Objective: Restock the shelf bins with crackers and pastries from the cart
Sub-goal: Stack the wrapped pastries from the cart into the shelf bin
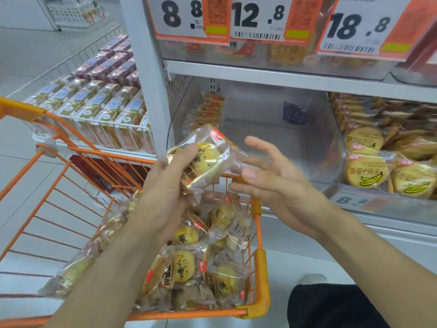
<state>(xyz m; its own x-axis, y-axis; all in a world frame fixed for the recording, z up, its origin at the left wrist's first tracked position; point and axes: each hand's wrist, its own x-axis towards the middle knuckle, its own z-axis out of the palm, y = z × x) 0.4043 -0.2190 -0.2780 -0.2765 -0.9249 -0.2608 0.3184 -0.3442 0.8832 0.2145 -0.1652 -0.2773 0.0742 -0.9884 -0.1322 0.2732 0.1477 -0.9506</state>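
My left hand [165, 183] grips a clear-wrapped yellow pastry [208, 159] above the orange cart [260, 268]. My right hand [267, 174] hovers just right of that pastry, fingers spread and holding nothing; its fingertips are close to the wrapper's edge. Several more wrapped pastries [189, 263] lie heaped in the cart's near right corner. Straight ahead is a clear shelf bin [272, 138], mostly bare, with a few cracker packs [210, 110] stacked at its back left.
The bin to the right holds banana-print cookie packs [369, 174]. Price signs [257, 17] hang over the upper shelf. A white wire rack of boxed goods [94, 107] stands left of the shelf post [151, 74]. A black-clad knee [331, 306] is at bottom right.
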